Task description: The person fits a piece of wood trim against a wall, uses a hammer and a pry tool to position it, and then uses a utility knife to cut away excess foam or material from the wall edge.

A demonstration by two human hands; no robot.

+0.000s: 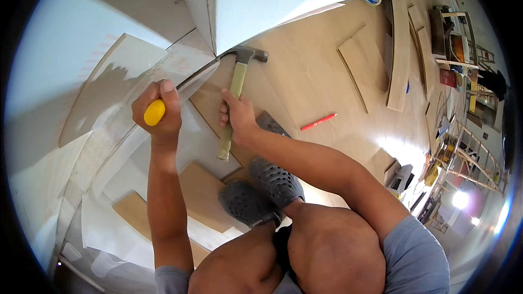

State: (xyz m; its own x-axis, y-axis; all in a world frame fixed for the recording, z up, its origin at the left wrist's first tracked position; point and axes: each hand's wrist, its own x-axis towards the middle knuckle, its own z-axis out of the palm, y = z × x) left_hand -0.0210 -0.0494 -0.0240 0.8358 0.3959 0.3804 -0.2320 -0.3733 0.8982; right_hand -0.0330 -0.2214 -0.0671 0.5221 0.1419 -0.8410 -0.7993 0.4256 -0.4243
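Pale lettering (too small to make out) marks the red pencil (318, 122) lying on the wood-look floor (294, 90), and faint reddish marks show on the left wall (68, 30). Loose planks (399, 49) lie farther off, toward a ladder (474, 155) and a bright lamp (460, 200). The left hand (158, 110) is clenched around the yellow handle (154, 112), its metal blade (197, 74) reaching toward the wall corner. The right hand (238, 113) grips the hammer (238, 79) mid-handle, the hammer's head above it, near the blade's far end.
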